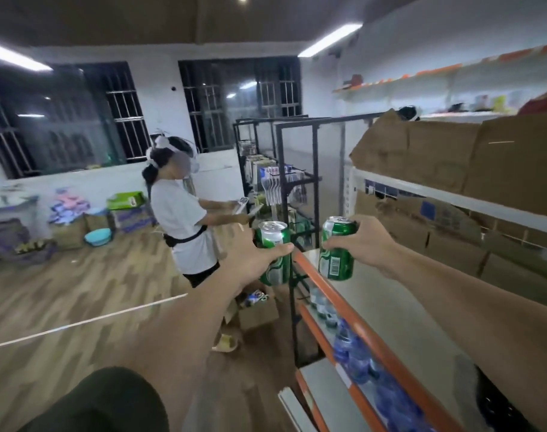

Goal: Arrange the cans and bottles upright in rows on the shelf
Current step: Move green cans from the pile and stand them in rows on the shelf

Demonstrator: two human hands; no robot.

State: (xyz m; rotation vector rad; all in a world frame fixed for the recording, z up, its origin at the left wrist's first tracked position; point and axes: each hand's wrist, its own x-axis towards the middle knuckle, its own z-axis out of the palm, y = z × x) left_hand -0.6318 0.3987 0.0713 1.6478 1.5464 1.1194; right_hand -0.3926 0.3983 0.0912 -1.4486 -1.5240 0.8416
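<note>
Gripping upright green cans — left hand (253, 254) one (273, 254), right hand (364, 241) another (337, 249), tops up

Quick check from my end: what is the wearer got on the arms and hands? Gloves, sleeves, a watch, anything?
Both forearms are bare from the wrist up as far as the view shows. The left hand and the right hand have no gloves, and no watch, ring or band shows. At the lower left, a dark rounded fabric shape, probably a short sleeve at the left shoulder; no markings visible.

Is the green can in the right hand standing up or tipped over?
Upright: the can has its silver top up, gripped by the right hand.
</note>
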